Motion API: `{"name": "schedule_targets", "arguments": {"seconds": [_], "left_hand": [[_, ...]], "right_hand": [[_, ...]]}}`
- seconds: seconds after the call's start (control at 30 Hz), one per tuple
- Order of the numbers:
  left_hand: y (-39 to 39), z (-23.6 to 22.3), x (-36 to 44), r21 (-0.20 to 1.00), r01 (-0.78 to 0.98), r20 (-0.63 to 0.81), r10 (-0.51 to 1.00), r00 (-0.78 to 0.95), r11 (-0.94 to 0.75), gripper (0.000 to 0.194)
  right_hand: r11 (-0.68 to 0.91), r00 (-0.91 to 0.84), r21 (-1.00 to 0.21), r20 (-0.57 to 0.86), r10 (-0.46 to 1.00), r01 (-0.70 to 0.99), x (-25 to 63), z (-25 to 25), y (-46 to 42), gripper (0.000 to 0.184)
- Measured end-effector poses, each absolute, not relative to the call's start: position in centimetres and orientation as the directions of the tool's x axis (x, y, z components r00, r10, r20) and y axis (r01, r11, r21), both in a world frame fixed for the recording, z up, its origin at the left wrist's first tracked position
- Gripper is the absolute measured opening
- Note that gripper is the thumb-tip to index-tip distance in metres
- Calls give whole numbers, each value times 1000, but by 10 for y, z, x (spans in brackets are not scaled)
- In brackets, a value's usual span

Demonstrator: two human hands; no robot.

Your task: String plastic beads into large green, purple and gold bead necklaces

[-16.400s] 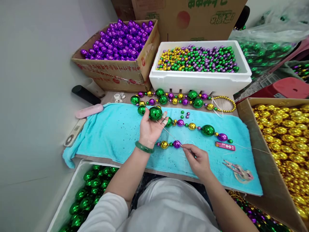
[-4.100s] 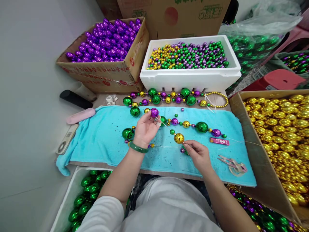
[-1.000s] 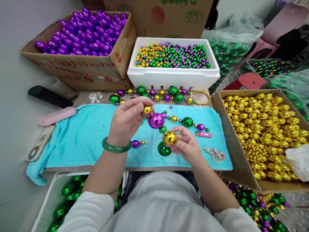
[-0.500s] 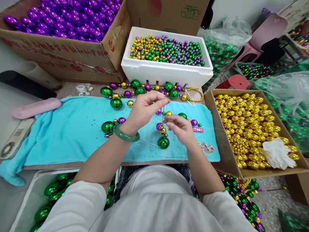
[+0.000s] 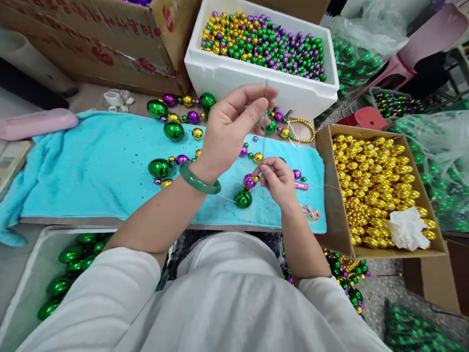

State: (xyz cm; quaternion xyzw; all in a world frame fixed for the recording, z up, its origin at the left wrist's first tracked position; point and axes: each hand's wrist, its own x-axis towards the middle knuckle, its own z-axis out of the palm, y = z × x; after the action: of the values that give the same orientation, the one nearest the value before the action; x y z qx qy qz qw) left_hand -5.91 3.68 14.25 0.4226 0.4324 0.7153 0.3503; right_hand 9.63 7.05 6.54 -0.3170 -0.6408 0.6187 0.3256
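My left hand (image 5: 234,124), a green bangle (image 5: 200,178) on its wrist, is raised above the turquoise towel (image 5: 91,171) and pinches the top of a thin needle (image 5: 264,132) that hangs straight down. Just below it my right hand (image 5: 278,178) is closed on the thread at the needle's lower end. A purple bead (image 5: 249,180), a small gold bead and a big green bead (image 5: 243,198) hang on the thread beside my right hand. More strung beads, among them a large green one (image 5: 159,167), trail across the towel to the left.
A white foam box (image 5: 227,73) of small mixed beads stands behind the towel. A cardboard box of gold beads (image 5: 373,181) sits on the right, a tray of green balls (image 5: 69,264) at lower left, a finished strand (image 5: 179,110) and a pink case (image 5: 34,122) behind the towel.
My left hand has risen, drawing the needle up and the thread taut. The strung beads have slid down towards my right hand. The view has tilted down and to the right.
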Motion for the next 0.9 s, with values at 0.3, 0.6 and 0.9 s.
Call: {"name": "schedule_targets", "arguments": {"seconds": [0.3,0.6,0.9], "left_hand": [[-30,27,-44,672,723,-118,987,-110,161,48],[-56,28,-63,453,886,-271,962,25,105,43],[-80,25,-138,148,956,-264,942,-207,252,42]], "right_hand": [[-27,-400,-999,-7,916,-44,118,79,79,26],[100,-158,-989,116,980,-111,156,93,93,24],[-33,131,-970,-67,989,-242,210,60,108,31]]}}
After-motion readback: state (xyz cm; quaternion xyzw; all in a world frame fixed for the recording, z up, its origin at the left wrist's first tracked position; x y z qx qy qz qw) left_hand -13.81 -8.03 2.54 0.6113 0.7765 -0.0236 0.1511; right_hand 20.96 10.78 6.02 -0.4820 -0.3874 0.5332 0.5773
